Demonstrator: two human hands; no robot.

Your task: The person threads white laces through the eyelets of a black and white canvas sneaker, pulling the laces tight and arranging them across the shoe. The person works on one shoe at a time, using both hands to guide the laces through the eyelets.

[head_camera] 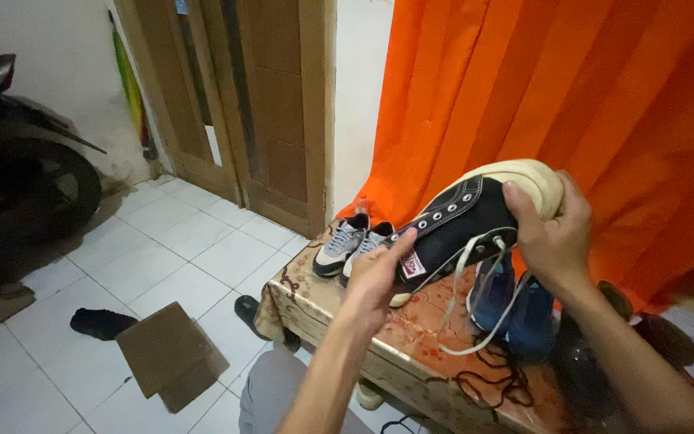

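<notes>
My right hand (552, 233) grips the toe end of a black high-top canvas shoe (455, 221) with a cream rubber sole, held tilted above a low table. My left hand (379, 269) pinches the shoe's heel end near a small patch. A loose cream lace (475, 297) hangs down from the eyelets in a loop. Below the shoe, a pair of blue shoes (516, 309) stands on the table.
The low table (315, 301) has a patterned brown cover. A pair of grey sneakers (347, 245) sits at its far end, a dark cord (491, 378) lies on it. An orange curtain (604, 96), wooden door (259, 96), motorbike (18, 169), cardboard piece (170, 354) and black cloth (102, 321) surround it.
</notes>
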